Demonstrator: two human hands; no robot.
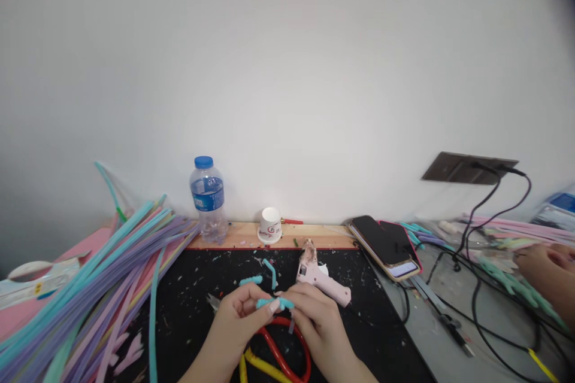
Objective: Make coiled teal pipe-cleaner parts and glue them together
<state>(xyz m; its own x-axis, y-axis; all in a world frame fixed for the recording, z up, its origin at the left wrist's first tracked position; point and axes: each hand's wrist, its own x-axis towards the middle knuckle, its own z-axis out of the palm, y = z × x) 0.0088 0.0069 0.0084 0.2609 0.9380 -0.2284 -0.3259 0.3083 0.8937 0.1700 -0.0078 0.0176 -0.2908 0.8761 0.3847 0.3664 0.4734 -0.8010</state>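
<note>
A short turquoise fuzzy stem piece (286, 304) is pinched between both hands at the front middle. My left hand (238, 326) holds its left part with thumb and fingers. My right hand (321, 323) grips it from the right, fingers bent round it. Just behind lie two more turquoise pieces, one flat (250, 280) and one bent (271, 273), on the black mat (197, 317). Below my hands are red handles (308, 353) and yellow handles (265, 368), partly hidden. A pink glue gun (323, 281) lies right behind my right hand.
Many pastel stems (121, 269) spread across the left. A water bottle (209, 200) and paper cup (270, 225) stand by the wall. Phones (386, 245), black cables (476, 299) and another person's hand (550, 275) are at the right.
</note>
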